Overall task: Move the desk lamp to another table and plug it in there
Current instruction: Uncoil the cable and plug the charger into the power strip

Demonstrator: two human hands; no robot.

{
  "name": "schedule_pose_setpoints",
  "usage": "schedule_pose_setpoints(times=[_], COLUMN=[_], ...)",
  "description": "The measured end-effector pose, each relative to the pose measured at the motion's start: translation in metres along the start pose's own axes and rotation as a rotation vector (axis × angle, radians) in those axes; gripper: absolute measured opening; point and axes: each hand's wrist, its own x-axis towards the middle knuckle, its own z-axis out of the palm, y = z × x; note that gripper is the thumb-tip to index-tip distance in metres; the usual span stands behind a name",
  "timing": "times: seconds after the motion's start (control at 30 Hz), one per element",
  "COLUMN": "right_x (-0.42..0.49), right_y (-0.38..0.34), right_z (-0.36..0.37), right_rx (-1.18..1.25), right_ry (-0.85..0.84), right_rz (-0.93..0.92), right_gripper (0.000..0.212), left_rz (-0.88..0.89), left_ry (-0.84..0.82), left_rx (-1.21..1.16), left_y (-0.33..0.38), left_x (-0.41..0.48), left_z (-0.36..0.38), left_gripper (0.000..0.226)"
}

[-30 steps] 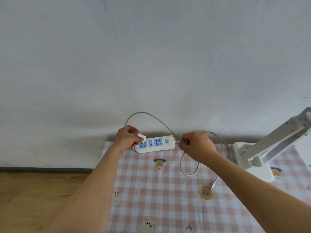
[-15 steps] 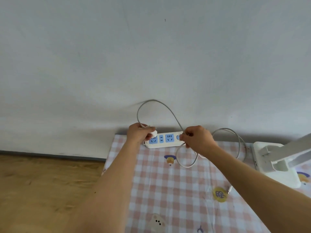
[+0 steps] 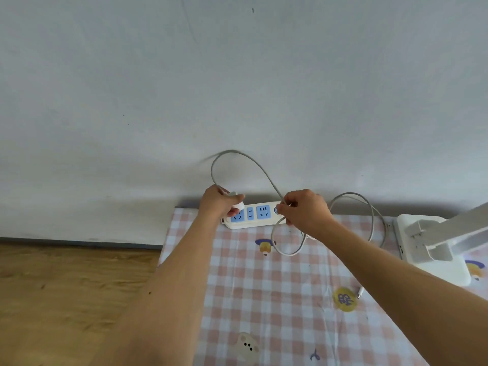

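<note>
A white power strip [image 3: 254,216] with blue sockets lies at the table's far edge against the wall. My left hand [image 3: 217,203] grips a white plug adapter [image 3: 237,203] right above the strip's leftmost socket. A grey cable [image 3: 239,159] arcs up from the plug and comes down to my right hand [image 3: 306,210], which pinches it at the strip's right end. The cable then loops over the cloth, and its loose small connector [image 3: 360,293] lies on the cloth. The white desk lamp [image 3: 433,252] stands at the right, its arm cut off by the frame edge.
A pink-and-white checked tablecloth [image 3: 264,294] with cartoon prints covers the table. The grey wall [image 3: 237,88] rises directly behind the strip. Wooden floor [image 3: 71,299] lies to the left, below the table edge.
The view has shifted, so the lamp sits further right. My left hand holds the plug nearer the leftmost socket. The cable arc above the hands stands taller.
</note>
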Motion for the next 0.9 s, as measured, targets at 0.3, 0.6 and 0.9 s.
schedule_pose_setpoints(times=[0.3, 0.6, 0.9], right_x=[0.003, 0.003, 0.005], right_y=[-0.001, -0.001, -0.001], right_z=[0.003, 0.011, 0.018], right_rx=[-0.016, -0.005, -0.015], right_ry=[-0.011, -0.025, -0.022], right_rz=[-0.002, -0.004, 0.015], right_gripper=[0.015, 0.014, 0.016], left_rz=[-0.029, 0.014, 0.092], left_ry=[-0.012, -0.027, 0.059], left_rx=[-0.041, -0.019, 0.024], left_y=[-0.001, -0.001, -0.01], left_x=[0.002, 0.001, -0.005], left_z=[-0.009, -0.008, 0.001], left_gripper=[0.032, 0.027, 0.031])
